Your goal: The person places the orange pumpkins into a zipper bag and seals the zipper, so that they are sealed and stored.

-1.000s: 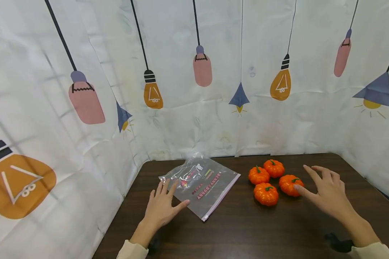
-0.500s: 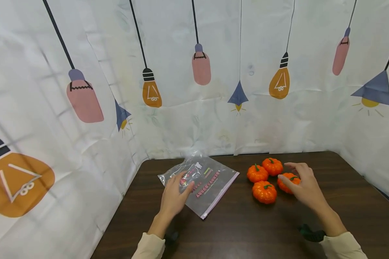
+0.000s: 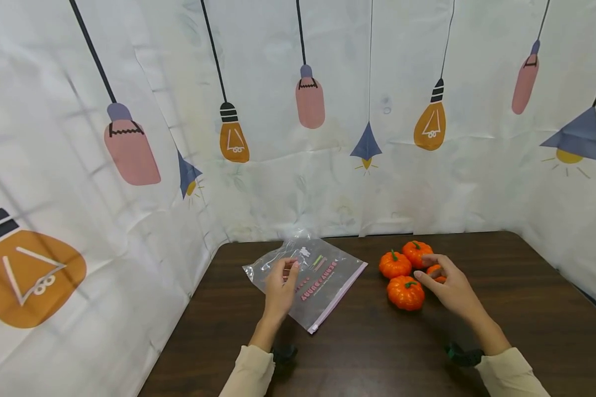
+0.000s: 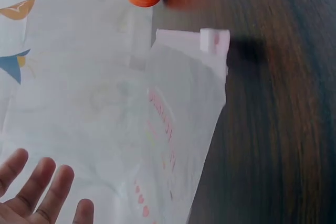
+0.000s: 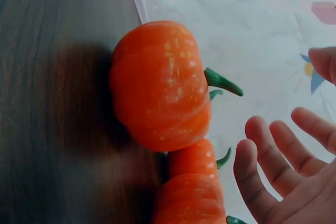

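A clear plastic zip bag [image 3: 328, 286] with pink print lies flat on the dark table. Over its left part hovers my left hand [image 3: 280, 292], its fingers loosely bent and holding nothing. In the left wrist view, the bag's white slider [image 4: 210, 40] sits at a corner. Several small orange pumpkins with green stems cluster to the right, among them a front one [image 3: 405, 295] and a left one [image 3: 394, 266]. My right hand [image 3: 449, 286] is above the rightmost pumpkin [image 3: 436, 270] and partly hides it. The right wrist view shows spread fingers [image 5: 268, 156] apart from the pumpkins.
The dark wooden table [image 3: 357, 353] has its back edge against a white curtain [image 3: 288, 193] printed with hanging lamps and bulbs. The curtain also runs along the left side. Dark wrist straps show near both cream sleeves [image 3: 509, 372].
My left hand has moved right and forward over the bag, its fingers less spread. The right hand has moved left from beside the pumpkins to over the rightmost one. Bag and pumpkins stay put.
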`<state>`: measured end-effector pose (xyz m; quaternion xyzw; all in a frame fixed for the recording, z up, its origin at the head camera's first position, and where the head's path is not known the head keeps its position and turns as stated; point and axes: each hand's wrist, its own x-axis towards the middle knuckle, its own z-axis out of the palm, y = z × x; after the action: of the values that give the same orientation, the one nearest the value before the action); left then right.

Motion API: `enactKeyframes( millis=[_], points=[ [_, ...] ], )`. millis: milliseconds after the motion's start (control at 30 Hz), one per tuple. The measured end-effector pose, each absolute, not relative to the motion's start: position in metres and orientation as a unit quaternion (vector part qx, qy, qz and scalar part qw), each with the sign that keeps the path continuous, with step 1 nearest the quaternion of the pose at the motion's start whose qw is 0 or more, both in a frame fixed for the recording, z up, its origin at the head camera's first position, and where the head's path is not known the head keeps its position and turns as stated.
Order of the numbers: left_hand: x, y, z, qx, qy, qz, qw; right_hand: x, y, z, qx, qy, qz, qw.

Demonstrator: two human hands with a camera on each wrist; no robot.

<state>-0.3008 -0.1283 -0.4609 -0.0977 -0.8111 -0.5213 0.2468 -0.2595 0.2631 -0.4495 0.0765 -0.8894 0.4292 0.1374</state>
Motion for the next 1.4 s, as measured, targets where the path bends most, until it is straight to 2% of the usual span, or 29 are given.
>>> enactKeyframes(
  millis=[467, 833, 1167, 1400],
  points=[
    [-0.301, -0.137, -0.468, -0.127, -0.847, -0.484, 0.178, -0.273, 0.273, -0.460, 0.115, -0.896, 0.421, 0.082],
    [-0.305, -0.137, -0.471, -0.215, -0.891, -0.394, 0.075, -0.277, 0.277, -0.462, 0.145, -0.909, 0.388, 0.048],
    [-0.303, -0.130, -0.477, -0.215, -0.920, -0.323, 0.051, -0.281, 0.271, -0.468, 0.169, -0.910, 0.377, 0.027],
    [-0.300, -0.127, -0.481, -0.222, -0.931, -0.289, 0.029, -0.280, 0.271, -0.474, 0.197, -0.909, 0.364, 0.035]
  ],
)
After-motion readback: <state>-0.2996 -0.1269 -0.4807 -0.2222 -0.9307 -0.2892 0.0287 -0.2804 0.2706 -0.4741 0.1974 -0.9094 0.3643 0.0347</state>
